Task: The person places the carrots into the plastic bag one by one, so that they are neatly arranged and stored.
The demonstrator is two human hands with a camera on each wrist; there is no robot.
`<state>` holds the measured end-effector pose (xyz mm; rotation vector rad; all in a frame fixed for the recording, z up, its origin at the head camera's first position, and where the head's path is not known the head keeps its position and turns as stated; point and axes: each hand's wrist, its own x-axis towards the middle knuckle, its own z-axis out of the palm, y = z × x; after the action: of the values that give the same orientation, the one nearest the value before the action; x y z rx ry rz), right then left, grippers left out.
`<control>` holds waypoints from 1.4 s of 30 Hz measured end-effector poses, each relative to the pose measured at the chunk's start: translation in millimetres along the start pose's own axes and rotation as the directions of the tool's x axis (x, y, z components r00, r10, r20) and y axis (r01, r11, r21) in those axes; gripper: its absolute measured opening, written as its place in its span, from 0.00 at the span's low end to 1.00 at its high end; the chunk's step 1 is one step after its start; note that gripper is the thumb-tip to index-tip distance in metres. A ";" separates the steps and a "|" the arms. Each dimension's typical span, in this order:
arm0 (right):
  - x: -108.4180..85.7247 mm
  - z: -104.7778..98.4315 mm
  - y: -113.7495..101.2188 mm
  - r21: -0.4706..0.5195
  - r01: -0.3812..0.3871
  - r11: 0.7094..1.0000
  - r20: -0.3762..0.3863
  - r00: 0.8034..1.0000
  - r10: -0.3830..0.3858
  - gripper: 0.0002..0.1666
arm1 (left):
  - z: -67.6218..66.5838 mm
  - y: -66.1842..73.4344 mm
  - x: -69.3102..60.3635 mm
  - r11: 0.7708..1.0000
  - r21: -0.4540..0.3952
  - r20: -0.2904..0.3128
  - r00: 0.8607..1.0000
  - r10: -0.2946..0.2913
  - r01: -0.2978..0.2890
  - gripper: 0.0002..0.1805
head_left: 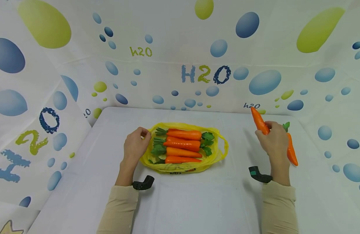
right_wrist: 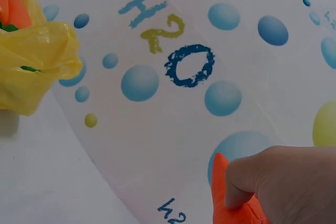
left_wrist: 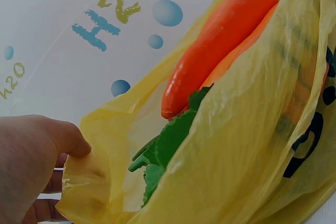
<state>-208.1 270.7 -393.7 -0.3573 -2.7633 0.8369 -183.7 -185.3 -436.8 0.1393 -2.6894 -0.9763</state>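
A yellow plastic bag [head_left: 144, 161] lies open in the middle of the table, with several orange carrots [head_left: 184, 144] with green tops inside it. My left hand [head_left: 135, 144] pinches the bag's left edge between thumb and fingers, as the left wrist view shows closely. Off to the right, my right hand [head_left: 274, 138] grips a single carrot [head_left: 259, 120], raised above the table with its tip pointing up and away. Beside that hand, another carrot [head_left: 291, 151] with a green top rests on the table, partly hidden behind the hand.
The white table [head_left: 197, 198] backs onto a hanging sheet [head_left: 174, 32] printed with blue and green drops and H2O lettering. A looped handle [head_left: 226, 148] of the bag sticks out on its right side. Each wrist wears a black camera mount [head_left: 143, 183].
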 end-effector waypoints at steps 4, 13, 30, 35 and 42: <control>-3.2 0.3 -7.0 0.012 0.026 1.000 -0.005 1.000 -0.026 0.34 | 0.2 0.0 0.2 1.000 0.000 0.004 1.000 -0.004 0.004 0.15; -9.9 2.0 -19.4 0.045 0.101 0.994 -0.034 0.994 -0.100 0.33 | 0.2 0.6 0.4 1.000 -0.007 0.009 1.000 0.000 0.001 0.15; -20.3 11.2 -41.2 0.051 0.273 0.961 -0.075 0.960 -0.269 0.28 | 0.1 0.8 0.0 1.000 -0.008 0.019 1.000 -0.013 0.013 0.15; -24.2 15.8 -49.4 0.047 0.322 0.946 -0.087 0.944 -0.317 0.27 | 0.2 0.2 0.0 1.000 -0.011 0.016 1.000 -0.009 0.009 0.14; -28.1 21.2 -56.6 0.057 0.387 0.920 -0.087 0.920 -0.382 0.25 | -0.1 -0.2 -0.2 1.000 -0.013 0.015 1.000 -0.005 0.006 0.15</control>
<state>-197.0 205.8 -383.0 0.1652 -2.5956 0.7980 -183.5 -185.5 -436.9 0.1373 -2.6975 -1.0003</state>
